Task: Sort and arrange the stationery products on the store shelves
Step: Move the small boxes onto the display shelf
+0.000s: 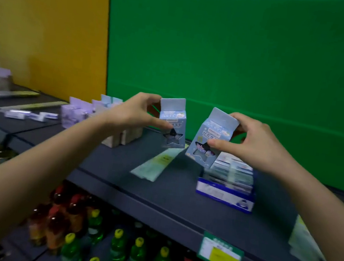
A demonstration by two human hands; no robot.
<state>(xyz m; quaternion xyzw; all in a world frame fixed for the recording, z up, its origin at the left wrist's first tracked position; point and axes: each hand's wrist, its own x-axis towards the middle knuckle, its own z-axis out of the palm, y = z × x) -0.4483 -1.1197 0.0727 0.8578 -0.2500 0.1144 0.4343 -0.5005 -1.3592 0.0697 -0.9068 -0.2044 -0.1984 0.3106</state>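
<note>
Gable-topped blue card cartons: upright carton [177, 117] in left hand [138, 112] fingers, tilted carton [206, 133] in right hand [253, 141] fingers.

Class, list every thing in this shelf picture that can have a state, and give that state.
left blue carton, upright, held
right blue carton, tilted, held
left-hand grip, curled round the left blue carton
right-hand grip, pinching the right blue carton
display box, open-topped, holding packs
flat packet, lying on the shelf
purple cartons, standing, blurred

Two bare forearms — left hand [134, 111], right hand [255, 142] — slim, tapering fingers [240, 118].
</note>
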